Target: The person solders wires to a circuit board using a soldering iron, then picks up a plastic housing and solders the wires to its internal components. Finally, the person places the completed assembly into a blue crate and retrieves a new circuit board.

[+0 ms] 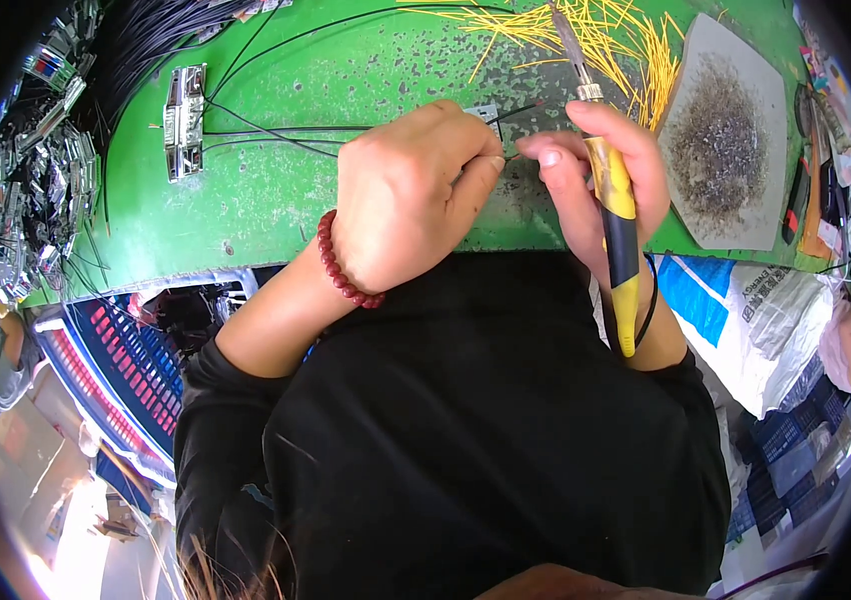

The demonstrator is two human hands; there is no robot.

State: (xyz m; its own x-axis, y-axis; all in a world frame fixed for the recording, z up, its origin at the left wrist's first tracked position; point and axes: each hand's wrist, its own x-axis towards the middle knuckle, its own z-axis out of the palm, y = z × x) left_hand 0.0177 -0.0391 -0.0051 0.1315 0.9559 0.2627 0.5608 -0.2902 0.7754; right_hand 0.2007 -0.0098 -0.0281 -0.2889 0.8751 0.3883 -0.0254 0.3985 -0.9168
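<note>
My left hand (411, 190), with a dark red bead bracelet (336, 265) at its wrist, is closed in a pinch on a thin black wire (291, 130). The wire's far end runs left to a shiny silver metal housing (185, 122) lying on the bench. Across from it, my right hand (636, 150) grips a soldering iron (618, 200) with a yellow and black handle, its metal tip pointing away from me. The thumb and forefinger of that hand are close to the wire end. A small pale piece (486, 115) lies partly hidden behind my left knuckles.
Loose yellow wires (636, 50) spread over the back of the worn green bench (276, 215). A grey slab (691, 190) with dark grit is at right, beside hand tools (814, 170). Black wires (151, 50) and piled silver housings (31, 190) occupy the left. Below stands a blue-red crate (131, 370).
</note>
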